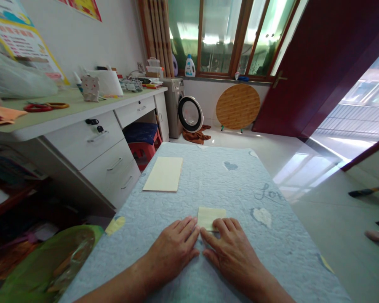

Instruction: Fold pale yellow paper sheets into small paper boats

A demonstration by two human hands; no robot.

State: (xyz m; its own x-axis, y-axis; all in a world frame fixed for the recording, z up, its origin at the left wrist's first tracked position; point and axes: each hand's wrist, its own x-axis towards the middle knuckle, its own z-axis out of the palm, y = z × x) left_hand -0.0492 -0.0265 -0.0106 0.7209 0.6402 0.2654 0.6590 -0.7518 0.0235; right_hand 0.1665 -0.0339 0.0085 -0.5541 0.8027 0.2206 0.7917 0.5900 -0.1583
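Observation:
A small piece of folded pale yellow paper (207,216) lies on a light blue quilted cloth in front of me. My left hand (177,246) rests palm down at the paper's left edge, its fingers stretched out close together. From the other side, my right hand (233,248) lies over the paper's lower right part, fingertips on it and slightly bent. Its index fingertip comes close to the left hand. Farther off to the left lies a larger flat sheet of the same pale paper (164,174), untouched.
The blue cloth (214,185) covers a table. Along the left wall runs a white desk (91,130) bearing scissors (39,107). A green bin (28,269) stands at lower left. Beyond are a washing machine (173,105) with its door ajar and a round wooden board (238,106).

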